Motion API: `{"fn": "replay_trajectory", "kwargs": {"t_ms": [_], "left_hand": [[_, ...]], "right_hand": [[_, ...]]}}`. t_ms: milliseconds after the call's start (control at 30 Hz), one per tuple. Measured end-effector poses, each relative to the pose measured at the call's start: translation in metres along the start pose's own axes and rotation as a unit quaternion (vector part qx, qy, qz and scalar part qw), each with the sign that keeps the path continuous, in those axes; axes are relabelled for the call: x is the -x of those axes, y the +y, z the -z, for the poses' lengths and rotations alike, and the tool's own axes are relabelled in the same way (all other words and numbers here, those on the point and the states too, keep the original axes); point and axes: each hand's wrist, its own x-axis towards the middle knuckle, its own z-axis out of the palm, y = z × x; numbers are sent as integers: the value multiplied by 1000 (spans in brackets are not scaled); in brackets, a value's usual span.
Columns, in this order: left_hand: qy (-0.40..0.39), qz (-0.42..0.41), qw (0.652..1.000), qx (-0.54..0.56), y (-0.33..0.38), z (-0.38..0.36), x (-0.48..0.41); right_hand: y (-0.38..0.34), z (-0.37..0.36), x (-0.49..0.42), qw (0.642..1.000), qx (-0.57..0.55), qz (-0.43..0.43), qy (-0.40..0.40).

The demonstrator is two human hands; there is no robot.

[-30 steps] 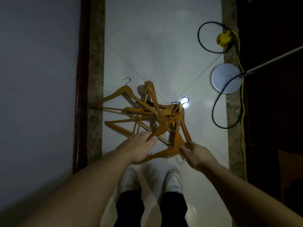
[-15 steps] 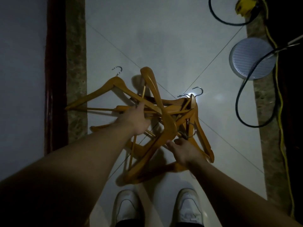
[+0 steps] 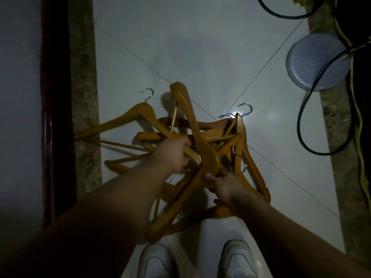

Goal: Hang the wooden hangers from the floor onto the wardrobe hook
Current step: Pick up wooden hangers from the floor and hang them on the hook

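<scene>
Both hands in the tangle, gathering hangers off the floor

Your left hand (image 3: 173, 155) is closed around an arm of the wooden hangers (image 3: 202, 141); your right hand (image 3: 224, 187) grips another near its neck, in the heap on the pale tiled floor (image 3: 180, 47) just ahead of your shoes (image 3: 237, 259). Lift slowly, freeing each metal hook (image 3: 246, 109) so none snags. The light is dim; a black cable (image 3: 309, 109) and round ribbed disc (image 3: 319, 61) lie to the right, the wardrobe hook unseen.
</scene>
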Motion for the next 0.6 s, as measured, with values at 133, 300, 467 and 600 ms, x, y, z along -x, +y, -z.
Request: {"fn": "replay_trajectory", "kwargs": {"t_ms": [133, 300, 467, 600], "left_hand": [[-46, -25, 999, 11, 4, -7, 37], [-109, -69, 991, 30, 18, 3, 81], [-107, -124, 986, 3, 31, 25, 124], [-88, -191, 977, -22, 48, 44, 161]], "right_hand": [[7, 1, 17, 1000, -3, -11, 9], [4, 13, 59, 1000, -18, -16, -5], [-8, 23, 107, 999, 38, 4, -23], [-29, 33, 149, 998, 17, 46, -37]]}}
